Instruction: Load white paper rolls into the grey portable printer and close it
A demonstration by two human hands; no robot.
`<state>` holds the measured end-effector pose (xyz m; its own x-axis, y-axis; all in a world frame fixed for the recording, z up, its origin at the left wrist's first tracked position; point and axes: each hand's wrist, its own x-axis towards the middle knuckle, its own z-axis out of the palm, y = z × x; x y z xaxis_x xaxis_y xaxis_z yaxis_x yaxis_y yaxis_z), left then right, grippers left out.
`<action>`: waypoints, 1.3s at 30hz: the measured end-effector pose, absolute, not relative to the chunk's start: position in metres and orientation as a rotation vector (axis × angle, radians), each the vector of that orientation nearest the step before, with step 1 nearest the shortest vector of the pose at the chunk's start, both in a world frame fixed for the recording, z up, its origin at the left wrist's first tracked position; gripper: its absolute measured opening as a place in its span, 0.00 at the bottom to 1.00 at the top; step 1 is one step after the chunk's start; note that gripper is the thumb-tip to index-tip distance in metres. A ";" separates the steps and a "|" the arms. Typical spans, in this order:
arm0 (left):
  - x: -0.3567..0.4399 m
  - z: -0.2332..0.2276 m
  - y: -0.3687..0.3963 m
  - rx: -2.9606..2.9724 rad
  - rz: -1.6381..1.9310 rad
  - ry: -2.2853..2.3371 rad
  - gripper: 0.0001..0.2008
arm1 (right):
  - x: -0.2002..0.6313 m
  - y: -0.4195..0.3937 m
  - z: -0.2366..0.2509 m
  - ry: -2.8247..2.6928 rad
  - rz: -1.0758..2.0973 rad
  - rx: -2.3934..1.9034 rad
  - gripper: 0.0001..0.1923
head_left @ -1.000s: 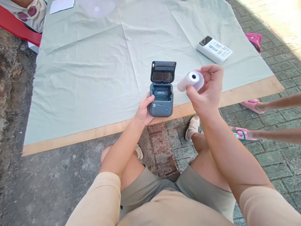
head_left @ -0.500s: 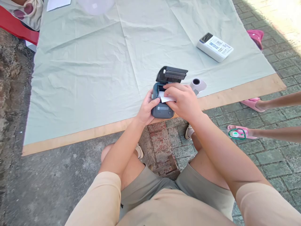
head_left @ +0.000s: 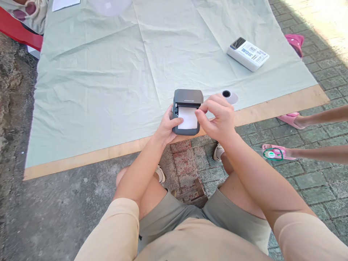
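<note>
A dark grey portable label printer [head_left: 188, 96] sits in my left hand [head_left: 167, 125], above the table's near edge. Its thumb lies on the white paper [head_left: 188, 119] that covers the lower half of the printer, while the other fingers go around the left side. The lid is lowered, with a dark slot showing above the paper. My right hand [head_left: 217, 116] is at the printer's right edge, thumb and forefinger pinched close together by the paper's side. Whether they grip anything is hidden. Behind that hand, a white roll with a dark core [head_left: 226, 94] lies on the cloth.
A pale green cloth [head_left: 103, 79] covers the wooden table, whose bare edge [head_left: 277, 105] faces me. A white box with a printed label [head_left: 248, 54] lies at the right. Another person's feet in pink slippers [head_left: 280, 152] are at the right on the paving. A red chair part [head_left: 19, 29] is at upper left.
The printer's lid has swung down from upright. The paper now lies flat over the front of the printer, and my right hand has drawn back to its right edge.
</note>
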<state>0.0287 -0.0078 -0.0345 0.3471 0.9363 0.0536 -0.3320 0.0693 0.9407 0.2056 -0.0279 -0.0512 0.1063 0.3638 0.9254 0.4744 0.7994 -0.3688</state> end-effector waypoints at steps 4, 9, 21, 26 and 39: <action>0.026 -0.036 -0.008 1.118 1.039 0.665 0.45 | 0.210 -0.020 -0.059 -1.423 0.176 -0.943 0.20; 0.025 -0.035 -0.008 1.109 0.984 0.631 0.44 | 0.207 -0.009 -0.070 -1.519 0.679 -0.908 0.42; 0.029 -0.033 -0.006 0.970 1.056 0.652 0.23 | 0.206 -0.007 -0.068 -1.428 1.016 -0.826 0.44; 0.032 -0.034 -0.005 0.933 1.099 0.655 0.15 | 0.215 -0.006 -0.071 -1.487 0.906 -0.796 0.45; 0.030 -0.032 -0.006 1.009 0.939 0.631 0.36 | 0.209 -0.025 -0.049 -1.382 0.304 -0.874 0.13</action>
<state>0.0301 -0.0061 -0.0322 0.4737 0.8803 -0.0261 -0.3565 0.2188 0.9083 0.2092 -0.0247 -0.0492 0.2096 0.6591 0.7222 0.2949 0.6616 -0.6894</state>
